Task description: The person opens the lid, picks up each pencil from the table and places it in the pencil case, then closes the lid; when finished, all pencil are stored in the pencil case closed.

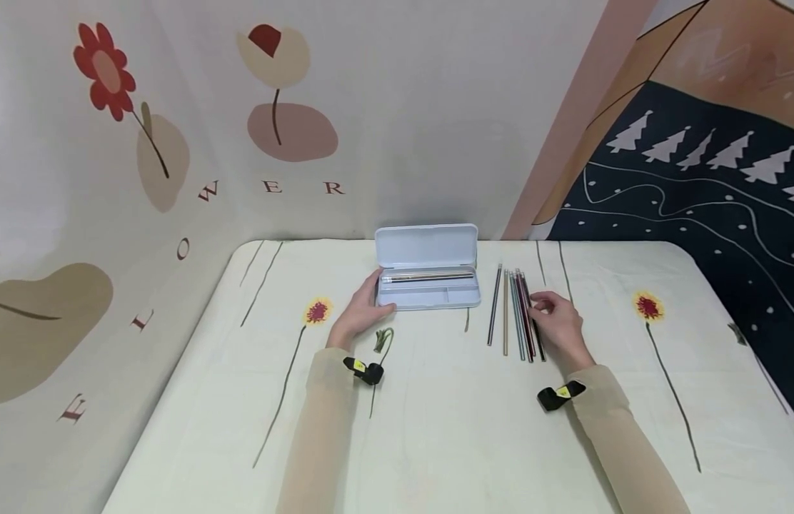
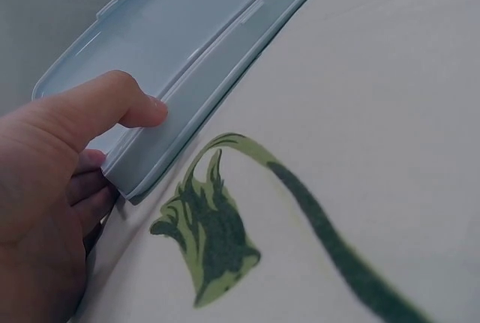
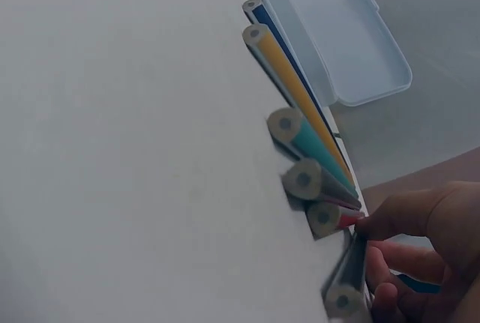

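Note:
A pale blue pencil case stands with its lid up near the table's back edge. Two or so pencils lie along its rear compartment. My left hand grips the case's left end, its thumb on the front wall and the other fingers round the end. To the right of the case, several pencils lie side by side, pointing away from me. My right hand is at the right side of this row, pinching a dark pencil beside a red pencil. Its fingertips are partly hidden.
A white tablecloth with printed flowers covers the table. Behind the case hangs a pale printed curtain; a dark one with white trees hangs on the right. Black cameras are strapped to both wrists.

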Demonstrator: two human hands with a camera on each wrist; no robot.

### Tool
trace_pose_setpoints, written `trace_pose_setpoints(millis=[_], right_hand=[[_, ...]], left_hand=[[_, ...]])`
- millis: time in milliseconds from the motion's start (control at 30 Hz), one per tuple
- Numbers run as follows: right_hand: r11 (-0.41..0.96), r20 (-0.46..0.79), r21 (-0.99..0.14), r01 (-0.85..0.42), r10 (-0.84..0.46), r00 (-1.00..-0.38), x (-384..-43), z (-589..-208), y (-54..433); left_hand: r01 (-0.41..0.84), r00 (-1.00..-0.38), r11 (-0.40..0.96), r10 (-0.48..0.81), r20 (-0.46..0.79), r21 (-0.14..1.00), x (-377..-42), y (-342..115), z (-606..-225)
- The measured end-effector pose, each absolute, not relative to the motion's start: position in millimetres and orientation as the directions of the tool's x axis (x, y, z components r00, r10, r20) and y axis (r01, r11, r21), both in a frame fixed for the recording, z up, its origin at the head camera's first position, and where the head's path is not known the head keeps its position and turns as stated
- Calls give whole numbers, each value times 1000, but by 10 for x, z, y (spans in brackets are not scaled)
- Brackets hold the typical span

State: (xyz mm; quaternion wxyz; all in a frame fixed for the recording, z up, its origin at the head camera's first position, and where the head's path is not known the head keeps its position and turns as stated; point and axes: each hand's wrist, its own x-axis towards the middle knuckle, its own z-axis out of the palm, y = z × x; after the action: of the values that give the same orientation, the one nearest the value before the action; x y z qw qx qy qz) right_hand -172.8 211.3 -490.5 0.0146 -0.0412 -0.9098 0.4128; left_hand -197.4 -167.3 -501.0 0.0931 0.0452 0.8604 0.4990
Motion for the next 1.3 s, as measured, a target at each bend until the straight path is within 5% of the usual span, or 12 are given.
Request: trace_pose_setpoints(millis=[1300], right_hand=[[572, 34, -812, 118, 247, -969, -1714, -4885, 2096]], left_hand=[[13, -981, 465, 179, -79, 885, -1964, -1673, -5005]])
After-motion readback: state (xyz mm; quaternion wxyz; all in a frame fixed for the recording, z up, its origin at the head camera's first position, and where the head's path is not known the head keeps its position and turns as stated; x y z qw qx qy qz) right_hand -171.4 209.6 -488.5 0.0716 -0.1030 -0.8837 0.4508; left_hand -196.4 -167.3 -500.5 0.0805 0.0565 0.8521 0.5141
